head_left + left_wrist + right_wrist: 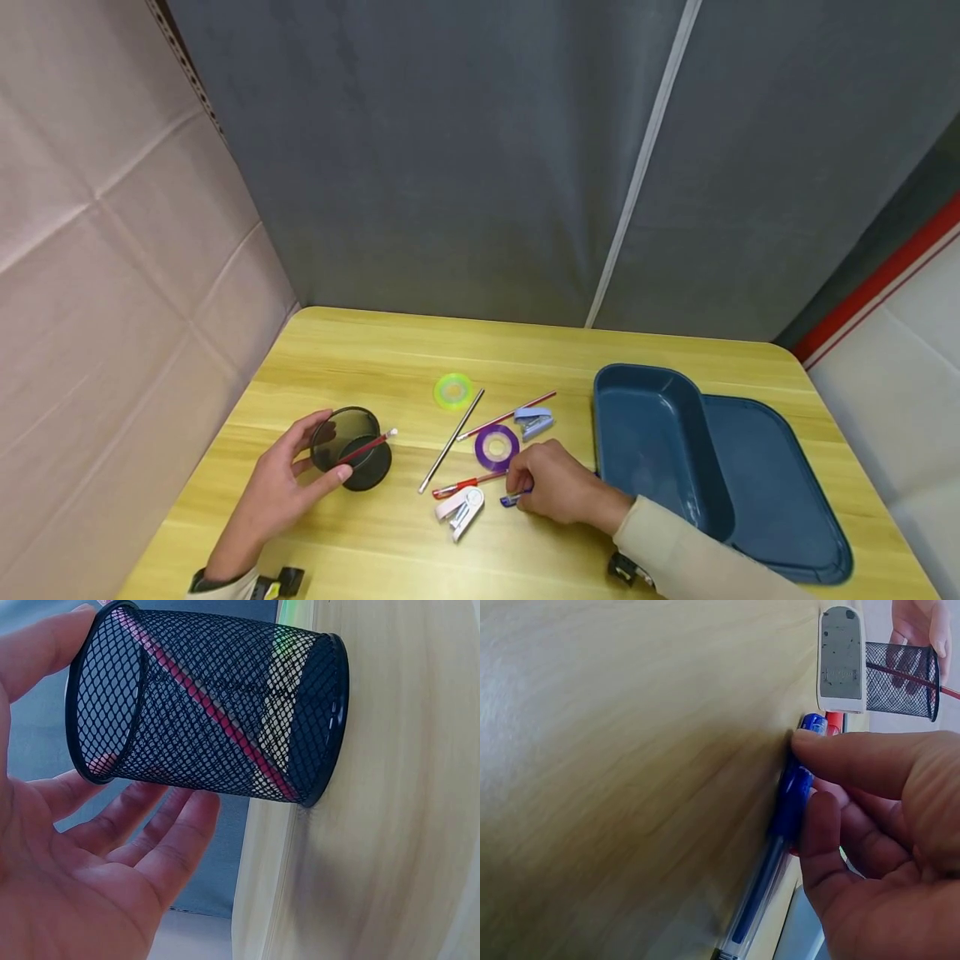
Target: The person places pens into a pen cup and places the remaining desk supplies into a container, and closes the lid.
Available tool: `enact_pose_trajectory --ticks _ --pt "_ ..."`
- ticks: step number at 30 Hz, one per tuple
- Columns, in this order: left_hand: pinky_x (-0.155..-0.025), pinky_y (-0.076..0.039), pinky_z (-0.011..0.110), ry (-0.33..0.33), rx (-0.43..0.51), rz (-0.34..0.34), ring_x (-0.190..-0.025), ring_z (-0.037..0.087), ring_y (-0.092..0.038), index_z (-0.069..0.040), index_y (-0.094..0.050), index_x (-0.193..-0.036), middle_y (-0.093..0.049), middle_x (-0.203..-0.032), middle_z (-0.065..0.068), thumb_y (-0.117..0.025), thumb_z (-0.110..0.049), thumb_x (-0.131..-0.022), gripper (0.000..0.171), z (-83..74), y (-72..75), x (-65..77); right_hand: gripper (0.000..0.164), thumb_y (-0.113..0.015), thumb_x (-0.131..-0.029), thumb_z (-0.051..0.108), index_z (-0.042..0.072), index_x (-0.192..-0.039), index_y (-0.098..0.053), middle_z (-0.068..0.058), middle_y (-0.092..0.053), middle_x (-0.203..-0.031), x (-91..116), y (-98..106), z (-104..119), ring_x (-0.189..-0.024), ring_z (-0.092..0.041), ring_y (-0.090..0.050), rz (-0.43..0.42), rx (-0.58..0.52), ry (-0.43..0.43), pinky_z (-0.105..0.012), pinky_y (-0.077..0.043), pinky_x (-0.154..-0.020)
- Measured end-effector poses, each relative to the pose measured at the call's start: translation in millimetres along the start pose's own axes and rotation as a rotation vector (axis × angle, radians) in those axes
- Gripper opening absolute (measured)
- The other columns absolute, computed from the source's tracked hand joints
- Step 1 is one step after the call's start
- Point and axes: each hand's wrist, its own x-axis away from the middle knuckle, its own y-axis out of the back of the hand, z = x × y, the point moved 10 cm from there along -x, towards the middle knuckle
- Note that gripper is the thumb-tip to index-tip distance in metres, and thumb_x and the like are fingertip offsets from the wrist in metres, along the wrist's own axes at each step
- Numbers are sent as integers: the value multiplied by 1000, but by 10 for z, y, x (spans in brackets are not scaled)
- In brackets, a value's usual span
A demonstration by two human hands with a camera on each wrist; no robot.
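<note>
A black mesh pen cup (335,437) stands at the left of the table, a red pencil (367,448) leaning inside it. My left hand (273,492) holds the cup near its rim, thumb on one side and fingers on the other. Close to the table's middle, my right hand (555,483) pinches a blue pen (791,795) by its capped end, between thumb and fingers. The pen lies low along the tabletop. Beside that hand are a red pen (465,486), partly hidden, and a white-and-pink stapler (463,510).
Purple tape (497,431), a blue stapler (532,421), another red pencil (510,415), a silver pencil (452,442) and green tape (441,392) lie mid-table. At the right, a dark blue tray (652,450) stands against a flat blue lid (772,467).
</note>
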Motion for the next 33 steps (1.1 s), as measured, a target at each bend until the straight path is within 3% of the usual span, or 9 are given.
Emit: enact_pose_trajectory --ticks 14,22,33 --pt "-89 -63 52 4 9 0 -127 40 -64 -14 -45 -158 -66 -140 17 -86 -27 -92 78 0 -26 8 19 -83 -85 0 15 -96 -84 12 -69 -85 7 -55 56 -78 -1 -56 60 20 15 -18 -49 -69" --pt "-89 -64 49 -2 3 -8 -126 40 -65 -13 -46 -158 -66 -140 17 -86 -26 -91 79 -17 -20 -6 17 -84 -85 2 19 -88 -81 12 -67 -81 0 35 103 -78 -2 -56 35 23 39 -19 -49 -69" --pt "-89 -63 49 2 -9 -12 -125 37 -65 -16 -46 -157 -67 -140 17 -86 -26 -91 78 -9 -6 7 14 -80 -90 4 18 -91 -77 14 -70 -84 -6 134 175 -80 0 -60 33 -1 37 -21 -54 -75"
